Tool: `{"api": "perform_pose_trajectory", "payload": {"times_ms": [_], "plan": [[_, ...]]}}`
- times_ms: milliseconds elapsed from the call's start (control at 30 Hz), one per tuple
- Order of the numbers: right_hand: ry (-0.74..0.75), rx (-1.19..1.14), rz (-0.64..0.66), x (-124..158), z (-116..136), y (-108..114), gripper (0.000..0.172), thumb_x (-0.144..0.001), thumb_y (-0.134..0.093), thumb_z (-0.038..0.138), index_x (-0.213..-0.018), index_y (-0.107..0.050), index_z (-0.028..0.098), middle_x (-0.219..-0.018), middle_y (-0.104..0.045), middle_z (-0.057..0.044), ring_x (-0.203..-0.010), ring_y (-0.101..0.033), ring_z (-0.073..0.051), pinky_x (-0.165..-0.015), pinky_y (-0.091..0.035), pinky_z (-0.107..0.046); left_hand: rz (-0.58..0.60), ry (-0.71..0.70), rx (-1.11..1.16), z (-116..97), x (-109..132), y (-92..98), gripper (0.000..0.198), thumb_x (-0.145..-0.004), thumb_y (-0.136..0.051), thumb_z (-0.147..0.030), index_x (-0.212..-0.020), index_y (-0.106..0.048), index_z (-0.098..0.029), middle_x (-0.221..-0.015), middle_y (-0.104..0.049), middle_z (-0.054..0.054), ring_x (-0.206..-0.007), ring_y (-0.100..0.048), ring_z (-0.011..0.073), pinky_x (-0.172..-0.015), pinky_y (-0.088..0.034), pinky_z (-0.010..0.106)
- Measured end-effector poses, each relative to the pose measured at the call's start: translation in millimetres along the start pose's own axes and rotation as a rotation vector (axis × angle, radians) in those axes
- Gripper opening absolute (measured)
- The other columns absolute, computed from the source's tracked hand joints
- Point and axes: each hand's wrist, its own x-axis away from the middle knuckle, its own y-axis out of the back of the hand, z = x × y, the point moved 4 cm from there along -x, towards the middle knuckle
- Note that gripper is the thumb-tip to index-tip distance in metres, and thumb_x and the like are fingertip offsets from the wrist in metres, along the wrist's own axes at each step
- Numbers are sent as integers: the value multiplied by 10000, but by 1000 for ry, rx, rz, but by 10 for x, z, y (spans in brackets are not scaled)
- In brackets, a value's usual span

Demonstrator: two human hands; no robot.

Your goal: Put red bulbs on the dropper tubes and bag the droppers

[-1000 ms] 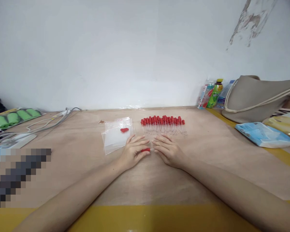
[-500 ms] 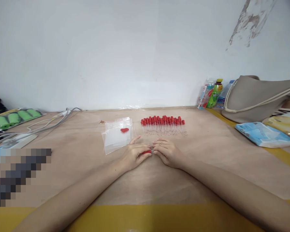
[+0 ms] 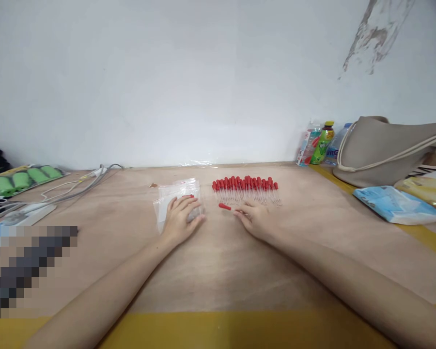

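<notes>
My right hand (image 3: 257,221) pinches the clear stem of a dropper (image 3: 224,207); its red rubber bulb sticks out to the left, free of the fingers. Just behind it lies a row of several droppers (image 3: 246,185), red bulbs toward the wall and clear tubes toward me. Over the clear plastic zip bags (image 3: 162,209) my left hand (image 3: 179,222) is spread, fingers apart, with nothing visible in it. A bit of red, loose bulbs (image 3: 190,196) by its look, peeks out past those fingers. The fingers mostly cover the rest of the red pile.
Bottles (image 3: 322,143) and a grey drawstring bag (image 3: 388,148) stand at the back right, with a blue tissue pack (image 3: 397,204) in front. On the left are green rolls in a pack (image 3: 22,179), cables (image 3: 80,186) and a white power strip (image 3: 32,213).
My left hand has let go of the dropper's red bulb and moved left onto the bags, opening. My right hand has shifted right and slightly away from me, with the dropper still in it.
</notes>
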Motion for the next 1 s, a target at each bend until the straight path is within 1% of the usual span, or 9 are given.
{"api": "perform_pose_trajectory", "payload": {"times_ms": [67,133,233,367,433,533,700,800,1000], "plan": [[-110,-57,48,-169,-37,-81,228,-834,-469,271,-814,-673,172,-735,-621,-40,-659,-542,-126,-608,-376,-228,-26,115,-72,178,-19,2,253,-796,-529,-348,-997,-614,-221,-1115,-590,59,-1092,-483,242,-986,-284,449],[-214,-69,105,-373,-46,-202,250,-818,-477,279,-701,-670,173,-669,-633,-29,-639,-561,-131,-612,-382,-230,-18,209,-124,342,-29,-23,256,-800,-511,-321,-1008,-617,-218,-1124,-576,73,-1092,-478,252,-960,-320,443],[-371,-14,135,-676,-24,-402,288,-783,-507,352,-599,-649,181,-666,-647,-42,-709,-595,-161,-639,-397,-238,40,275,-131,513,-22,-94,287,-809,-481,-302,-1044,-608,-198,-1183,-527,100,-1131,-452,254,-963,-343,421],[-524,118,149,-939,22,-643,271,-780,-480,402,-731,-669,214,-805,-667,-56,-814,-606,-211,-651,-419,-284,174,303,-38,605,4,-203,363,-842,-419,-302,-1176,-525,-209,-1296,-440,90,-1206,-399,244,-988,-347,411],[-540,162,179,-998,40,-737,274,-792,-457,373,-805,-667,199,-844,-664,-79,-825,-608,-218,-649,-425,-295,232,278,13,603,5,-238,381,-858,-389,-300,-1214,-493,-212,-1304,-440,83,-1216,-395,238,-996,-345,414],[-542,193,191,-1014,47,-803,294,-794,-456,356,-880,-657,158,-875,-656,-118,-839,-608,-234,-651,-428,-305,258,227,61,579,-14,-248,369,-864,-376,-288,-1203,-504,-215,-1274,-479,73,-1191,-428,233,-992,-355,419],[-492,207,177,-957,101,-778,363,-831,-396,425,-902,-649,174,-904,-654,-107,-877,-598,-223,-700,-421,-311,265,184,106,526,-64,-258,358,-859,-384,-272,-1188,-514,-218,-1247,-508,65,-1168,-452,219,-988,-361,413],[-441,199,202,-930,178,-757,309,-807,-435,404,-895,-649,198,-908,-660,-80,-875,-598,-208,-712,-424,-297,273,169,121,480,-84,-287,363,-863,-376,-273,-1200,-503,-223,-1256,-499,59,-1170,-450,214,-995,-352,405],[-520,199,293,-903,219,-731,256,-752,-500,281,-904,-658,148,-918,-660,-137,-857,-616,-241,-698,-441,-319,288,198,88,381,-89,-327,368,-868,-364,-260,-1208,-490,-192,-1262,-488,76,-1173,-438,224,-986,-352,408]]}}
